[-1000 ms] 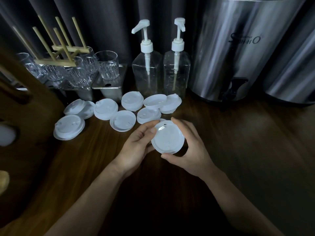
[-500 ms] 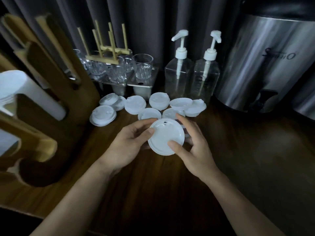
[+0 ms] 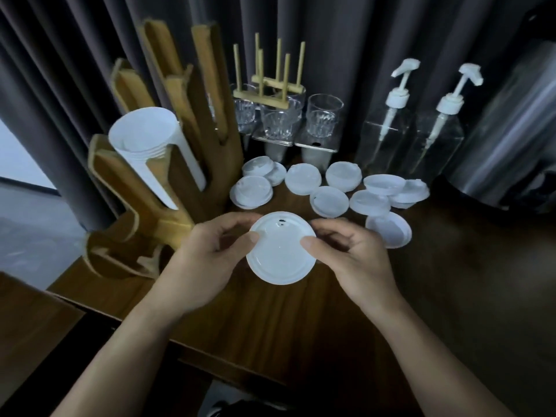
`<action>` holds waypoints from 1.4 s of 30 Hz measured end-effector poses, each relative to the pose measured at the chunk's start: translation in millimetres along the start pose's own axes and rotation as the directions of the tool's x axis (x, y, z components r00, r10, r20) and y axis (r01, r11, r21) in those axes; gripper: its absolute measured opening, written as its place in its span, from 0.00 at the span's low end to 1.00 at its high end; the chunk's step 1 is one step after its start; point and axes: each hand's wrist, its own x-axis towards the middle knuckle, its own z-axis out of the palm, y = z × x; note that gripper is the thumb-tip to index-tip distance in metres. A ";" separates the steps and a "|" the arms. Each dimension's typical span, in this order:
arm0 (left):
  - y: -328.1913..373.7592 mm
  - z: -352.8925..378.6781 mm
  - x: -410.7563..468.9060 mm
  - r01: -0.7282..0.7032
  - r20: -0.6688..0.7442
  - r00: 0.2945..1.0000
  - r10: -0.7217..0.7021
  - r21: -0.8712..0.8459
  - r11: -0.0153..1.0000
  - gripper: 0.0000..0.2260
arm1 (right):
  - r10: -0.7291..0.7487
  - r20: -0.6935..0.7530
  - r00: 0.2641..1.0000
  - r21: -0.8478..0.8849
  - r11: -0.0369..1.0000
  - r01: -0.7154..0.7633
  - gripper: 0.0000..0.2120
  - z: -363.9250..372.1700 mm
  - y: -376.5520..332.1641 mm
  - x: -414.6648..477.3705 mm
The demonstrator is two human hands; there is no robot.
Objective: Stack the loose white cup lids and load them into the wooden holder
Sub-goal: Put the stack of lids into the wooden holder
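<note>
Dark wooden tabletop [image 3: 451, 296] before a grey pleated curtain [image 3: 346, 34]. At the back stood 2 clear pump bottles [image 3: 388, 139], several glass tumblers [image 3: 323, 121] on metal containers [image 3: 316, 150], and a wooden peg rack [image 3: 270, 82] resting on the tumblers. A steel urn [image 3: 511, 130] occupied the right.

We cannot tell whether the lid [image 3: 281, 257] is one or a stack; the left hand [image 3: 207, 257] and right hand [image 3: 355, 257] cover its side rims with their fingers [image 3: 307, 245]. Just beyond the right fingers another lid [image 3: 394, 234] is partly hidden. Far right of them, the picture's edge cuts the metal urn [image 3: 511, 130].
</note>
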 end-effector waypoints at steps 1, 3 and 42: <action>-1.5 -9.9 -4.6 -0.008 -0.033 0.999 0.010 0.060 0.998 0.11 | 0.015 0.008 1.000 0.020 1.000 -0.015 0.11 9.8 -4.1 -1.3; -3.7 -28.9 -14.2 -0.037 -0.090 0.995 0.053 0.162 0.986 0.13 | 0.030 0.010 0.999 0.060 0.998 -0.031 0.12 28.9 -11.6 -3.3; -124.6 -193.0 36.0 0.191 0.016 0.981 -0.193 -0.224 0.956 0.05 | 0.269 -0.157 0.950 0.191 0.952 -0.239 0.09 217.7 -22.1 29.0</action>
